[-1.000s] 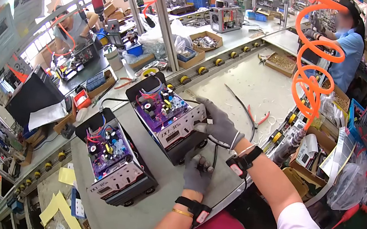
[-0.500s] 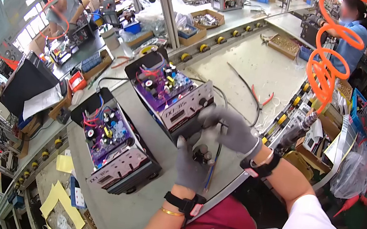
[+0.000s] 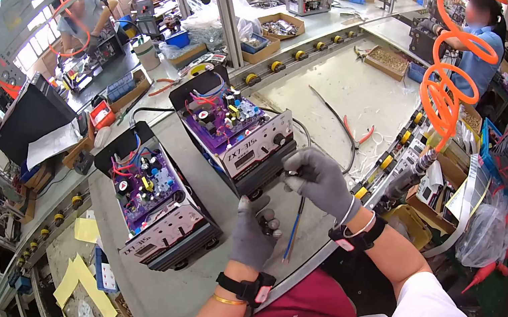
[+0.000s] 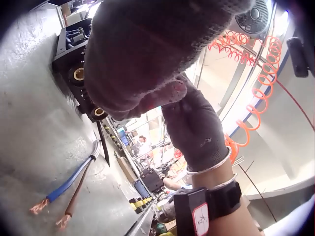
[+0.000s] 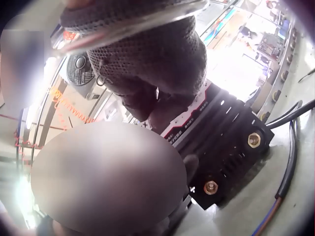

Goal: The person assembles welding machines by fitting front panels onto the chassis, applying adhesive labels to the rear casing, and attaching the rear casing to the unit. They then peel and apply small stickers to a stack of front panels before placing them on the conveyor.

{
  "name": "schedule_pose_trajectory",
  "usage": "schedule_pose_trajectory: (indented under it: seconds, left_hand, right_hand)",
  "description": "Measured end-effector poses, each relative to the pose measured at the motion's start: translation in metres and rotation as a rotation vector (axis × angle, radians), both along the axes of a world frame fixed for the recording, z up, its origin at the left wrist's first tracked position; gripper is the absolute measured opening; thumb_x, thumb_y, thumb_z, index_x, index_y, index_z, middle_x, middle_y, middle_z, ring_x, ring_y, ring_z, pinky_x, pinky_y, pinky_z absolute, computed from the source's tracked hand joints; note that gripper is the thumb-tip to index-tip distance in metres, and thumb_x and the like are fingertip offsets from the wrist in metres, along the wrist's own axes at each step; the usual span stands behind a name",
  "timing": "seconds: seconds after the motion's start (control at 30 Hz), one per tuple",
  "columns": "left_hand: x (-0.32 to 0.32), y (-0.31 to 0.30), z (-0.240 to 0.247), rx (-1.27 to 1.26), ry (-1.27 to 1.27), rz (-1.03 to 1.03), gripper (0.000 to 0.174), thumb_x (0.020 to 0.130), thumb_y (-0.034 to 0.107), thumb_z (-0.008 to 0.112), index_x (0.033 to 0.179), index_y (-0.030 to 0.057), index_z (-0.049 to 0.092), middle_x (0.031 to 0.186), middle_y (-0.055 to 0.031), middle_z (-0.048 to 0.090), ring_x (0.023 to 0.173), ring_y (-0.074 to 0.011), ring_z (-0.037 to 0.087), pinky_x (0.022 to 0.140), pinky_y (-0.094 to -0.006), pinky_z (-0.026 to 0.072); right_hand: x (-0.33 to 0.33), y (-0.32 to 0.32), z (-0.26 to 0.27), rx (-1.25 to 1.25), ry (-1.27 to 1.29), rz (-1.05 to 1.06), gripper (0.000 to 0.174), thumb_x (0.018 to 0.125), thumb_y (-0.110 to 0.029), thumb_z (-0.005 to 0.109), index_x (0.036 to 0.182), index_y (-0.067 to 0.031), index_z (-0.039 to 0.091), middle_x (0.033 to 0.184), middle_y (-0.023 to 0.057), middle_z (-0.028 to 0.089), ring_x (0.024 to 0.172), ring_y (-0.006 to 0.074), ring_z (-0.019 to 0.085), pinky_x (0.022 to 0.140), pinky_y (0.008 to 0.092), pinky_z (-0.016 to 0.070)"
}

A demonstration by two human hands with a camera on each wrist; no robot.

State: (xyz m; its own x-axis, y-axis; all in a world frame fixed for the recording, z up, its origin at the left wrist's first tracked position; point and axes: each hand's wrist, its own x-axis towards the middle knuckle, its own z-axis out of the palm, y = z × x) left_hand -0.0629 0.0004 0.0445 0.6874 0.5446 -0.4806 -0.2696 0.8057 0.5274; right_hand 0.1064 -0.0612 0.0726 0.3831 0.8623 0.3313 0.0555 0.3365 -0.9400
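Two open-topped units stand side by side on the grey bench. The right unit's panel [image 3: 247,157] carries one dark knob [image 3: 280,139] at its upper right; the left unit [image 3: 162,234] has no hand on it. My gloved left hand [image 3: 254,234] curls below the right unit, round small dark round knobs [image 3: 269,215]. My gloved right hand [image 3: 324,186] is at that panel's lower right corner, thumb and fingertips pinched on what looks like a small dark knob, mostly hidden. In the right wrist view, the right fingers [image 5: 152,110] meet beside the panel [image 5: 187,115].
A cable with stripped blue and brown wires [image 3: 292,233] lies right of the left hand. Red-handled pliers [image 3: 359,135] and a black cord lie beyond. An orange coiled hose [image 3: 444,104] hangs at the right with a tool [image 3: 408,179]. Yellow paper [image 3: 88,289] is at lower left.
My right hand has left the panel's upper right, met the left hand, then moved to the lower right corner. A knob shows where its fingers were. The left hand has shifted slightly left.
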Motion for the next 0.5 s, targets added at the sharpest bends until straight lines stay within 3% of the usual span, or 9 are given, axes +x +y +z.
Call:
schedule_pose_trajectory:
  seconds: [0.03, 0.13, 0.17, 0.27, 0.37, 0.5]
  left_hand:
    - [0.000, 0.003, -0.004, 0.009, -0.006, 0.012, 0.045, 0.094, 0.053, 0.045, 0.111, 0.0118, 0.056, 0.074, -0.0007, 0.049, 0.064, -0.0138, 0.046, 0.056, -0.0301, 0.0385]
    - [0.003, 0.003, -0.003, 0.015, -0.005, 0.051, 0.037, 0.093, 0.044, 0.051, 0.108, 0.0108, 0.058, 0.073, -0.0002, 0.049, 0.063, -0.0140, 0.045, 0.056, -0.0288, 0.0378]
    - [0.004, 0.002, -0.001, 0.015, -0.002, 0.067, 0.033, 0.093, 0.040, 0.053, 0.106, 0.0102, 0.058, 0.073, -0.0001, 0.048, 0.063, -0.0142, 0.045, 0.056, -0.0282, 0.0375]
    - [0.003, 0.000, 0.003, 0.071, 0.012, 0.105, 0.031, 0.093, 0.036, 0.054, 0.110, 0.0094, 0.057, 0.072, -0.0008, 0.049, 0.063, -0.0135, 0.046, 0.054, -0.0290, 0.0380]
    - [0.001, -0.001, -0.001, 0.268, 0.120, 0.300, 0.032, 0.093, 0.029, 0.056, 0.116, 0.0079, 0.050, 0.074, -0.0016, 0.050, 0.059, -0.0131, 0.049, 0.051, -0.0287, 0.0428]
    - [0.004, -0.002, 0.003, 0.505, 0.195, 0.401, 0.048, 0.092, 0.018, 0.057, 0.133, 0.0063, 0.036, 0.076, -0.0034, 0.052, 0.059, -0.0108, 0.050, 0.048, -0.0253, 0.0440]
  right_hand:
    - [0.002, 0.002, 0.003, -0.067, -0.038, -0.052, 0.054, 0.073, 0.005, 0.069, 0.123, -0.0067, 0.054, 0.094, 0.0072, 0.061, 0.086, 0.0188, 0.064, 0.076, 0.0286, 0.0525]
    - [-0.002, 0.007, 0.030, 0.051, -0.577, -0.295, 0.051, 0.070, 0.002, 0.073, 0.118, -0.0076, 0.059, 0.092, 0.0085, 0.059, 0.084, 0.0215, 0.063, 0.076, 0.0301, 0.0528]
    - [0.004, 0.015, 0.019, 0.115, -0.733, -0.321, 0.045, 0.070, -0.001, 0.076, 0.112, -0.0084, 0.063, 0.092, 0.0056, 0.058, 0.083, 0.0169, 0.061, 0.073, 0.0285, 0.0518]
    - [0.007, 0.028, 0.015, 0.141, -0.766, -0.343, 0.038, 0.069, -0.001, 0.076, 0.105, -0.0075, 0.065, 0.093, 0.0064, 0.059, 0.085, 0.0201, 0.061, 0.075, 0.0300, 0.0524]
    - [0.006, 0.035, 0.022, 0.213, -0.783, -0.341, 0.032, 0.068, -0.001, 0.076, 0.098, -0.0061, 0.064, 0.093, 0.0080, 0.059, 0.084, 0.0241, 0.062, 0.075, 0.0330, 0.0529]
    - [0.007, 0.042, 0.021, 0.150, -1.042, -0.407, 0.029, 0.071, -0.004, 0.074, 0.098, -0.0074, 0.065, 0.094, 0.0089, 0.059, 0.083, 0.0273, 0.062, 0.073, 0.0345, 0.0529]
